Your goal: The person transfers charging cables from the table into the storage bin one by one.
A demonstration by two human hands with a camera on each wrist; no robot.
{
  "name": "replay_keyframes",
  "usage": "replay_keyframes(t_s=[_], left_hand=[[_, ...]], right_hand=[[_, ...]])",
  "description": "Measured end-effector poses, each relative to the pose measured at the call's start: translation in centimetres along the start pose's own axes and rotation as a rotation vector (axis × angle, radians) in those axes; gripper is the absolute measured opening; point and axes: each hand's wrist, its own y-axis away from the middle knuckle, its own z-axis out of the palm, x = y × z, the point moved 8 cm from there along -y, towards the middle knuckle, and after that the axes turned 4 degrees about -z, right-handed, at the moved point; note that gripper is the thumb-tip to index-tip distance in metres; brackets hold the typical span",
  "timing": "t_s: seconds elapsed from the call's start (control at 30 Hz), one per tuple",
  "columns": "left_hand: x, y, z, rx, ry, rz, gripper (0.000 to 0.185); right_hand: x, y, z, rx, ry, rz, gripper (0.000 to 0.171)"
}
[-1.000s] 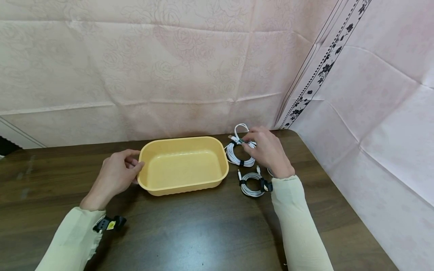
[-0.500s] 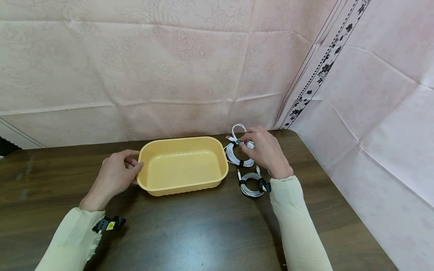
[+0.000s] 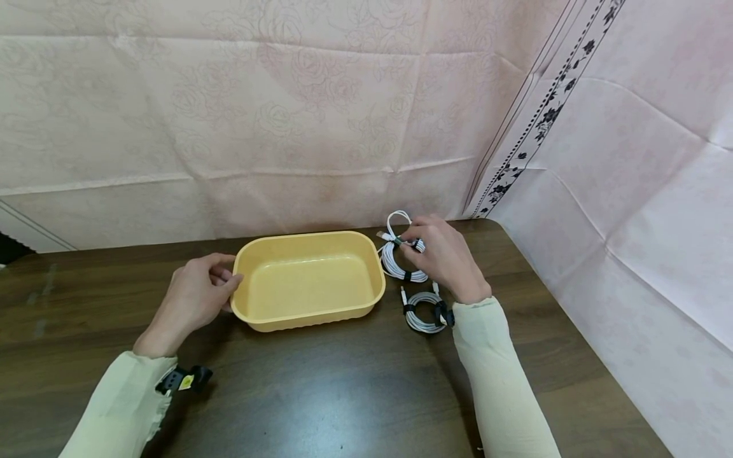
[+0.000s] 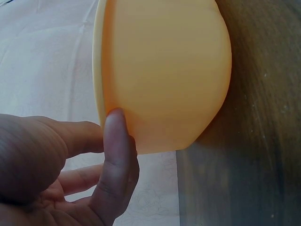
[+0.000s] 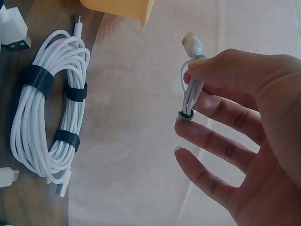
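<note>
At the left end of a yellow plastic bin, my left hand pinches the rim between thumb and fingers; the left wrist view shows the thumb against the outer wall. My right hand pinches a small white USB cable, folded into a bundle with dark ties, between thumb and index finger. The other fingers are loosely spread. The bundle is held above a larger coiled white cable, which lies on the table beside the bin's right end. Nothing lies inside the bin.
A smaller coiled cable with black straps lies nearer on the dark wooden table. A patterned cloth hangs behind the table, and another cloth borders its right side.
My right hand has shifted slightly left with the cable bundle, toward the bin. The left hand and the bin look unmoved.
</note>
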Motion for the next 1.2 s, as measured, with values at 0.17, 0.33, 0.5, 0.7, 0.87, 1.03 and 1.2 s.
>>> replay_keyframes(t_s=[0.17, 0.33, 0.5, 0.7, 0.87, 1.03, 1.2], left_hand=[[0.0, 0.0, 0.1, -0.003, 0.000, -0.008, 0.047], [-0.1, 0.0, 0.1, -0.005, -0.003, -0.007, 0.047], [-0.1, 0.0, 0.1, -0.004, -0.001, -0.004, 0.047], [-0.1, 0.0, 0.1, -0.006, 0.003, -0.004, 0.047], [-0.1, 0.1, 0.1, -0.006, -0.002, -0.007, 0.048], [0.0, 0.1, 0.1, -0.007, -0.002, -0.003, 0.048], [0.0, 0.2, 0.1, -0.008, 0.001, 0.000, 0.048]], right_hand=[[-0.3, -0.1, 0.0, 0.003, 0.002, -0.021, 0.015], [-0.5, -0.2, 0.1, 0.004, 0.005, -0.026, 0.013], [-0.6, -0.2, 0.2, 0.002, 0.001, -0.020, 0.013], [-1.1, -0.3, 0.3, 0.008, -0.005, -0.038, 0.014], [-1.3, -0.4, 0.4, 0.022, -0.003, -0.052, 0.012], [-1.6, -0.4, 0.5, 0.013, 0.003, -0.051, 0.013], [-1.8, -0.4, 0.7, 0.000, 0.002, -0.047, 0.013]])
